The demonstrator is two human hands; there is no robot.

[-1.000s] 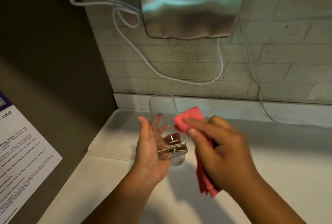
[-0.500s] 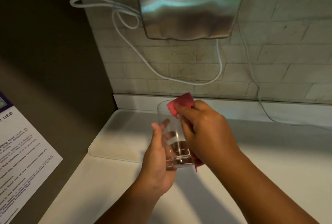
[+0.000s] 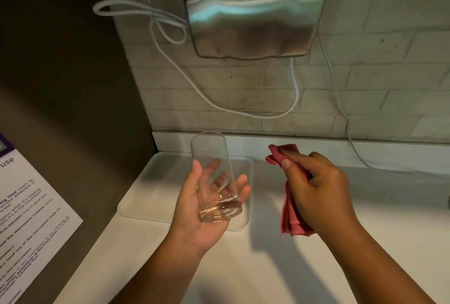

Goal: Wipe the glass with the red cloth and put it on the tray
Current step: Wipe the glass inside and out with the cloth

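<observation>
Wiping looks done: left hand [image 3: 207, 202] cradles glass [image 3: 214, 174] with fingers curled round it, right hand [image 3: 316, 189] clutches red cloth [image 3: 291, 216] apart. Next: set glass upright on tray [image 3: 151, 182].

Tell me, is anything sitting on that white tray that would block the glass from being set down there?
Nothing visible does. The left hand holds the glass tilted above the tray, whose visible surface is bare. The right hand grips the red cloth off to the side, apart from the glass.
</observation>
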